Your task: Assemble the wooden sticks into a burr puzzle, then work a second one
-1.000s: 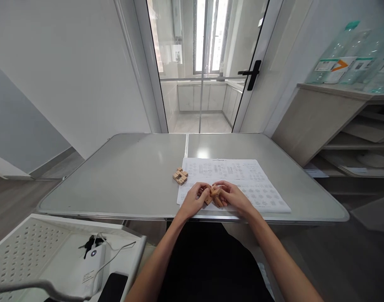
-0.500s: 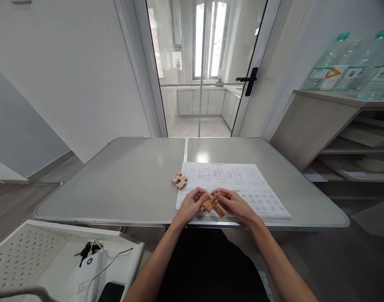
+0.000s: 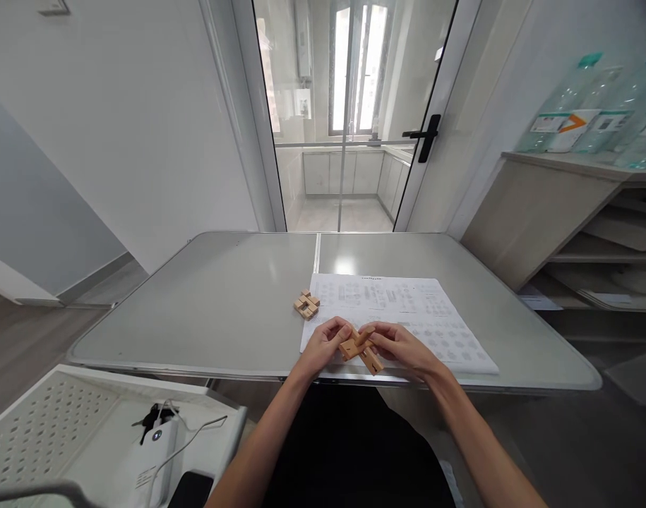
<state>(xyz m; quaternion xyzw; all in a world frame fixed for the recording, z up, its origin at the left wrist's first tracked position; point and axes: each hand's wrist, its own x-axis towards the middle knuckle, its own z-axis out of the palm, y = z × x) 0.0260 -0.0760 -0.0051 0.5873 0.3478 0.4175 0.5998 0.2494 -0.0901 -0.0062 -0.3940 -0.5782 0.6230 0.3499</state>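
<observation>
Several notched wooden puzzle pieces (image 3: pixel 356 348), crossed over one another, are held between my two hands above the front edge of the paper sheet. My left hand (image 3: pixel 324 342) is closed on the left end of the pieces, its thumb on top. On the other side my right hand (image 3: pixel 399 344) pinches them, with its thumb and fingers partly behind the wood. One piece juts up between the hands, and another with a dark mark on its end slants down toward me. A small cluster of interlocked wooden blocks (image 3: pixel 306 305) lies at the sheet's left edge.
The printed instruction sheet (image 3: pixel 378 300) lies on the grey folding table (image 3: pixel 238 303). At lower left, a white tray (image 3: pixel 232 423) holds a power bank (image 3: pixel 158 451), keys, a cable and a phone (image 3: pixel 191 490). Plastic bottles (image 3: pixel 560 120) stand on the shelf unit at right.
The view has shifted slightly, so the scene sits a little further right. The crossed pieces have tilted a little in my hands, and the marked lower piece shows more fully.
</observation>
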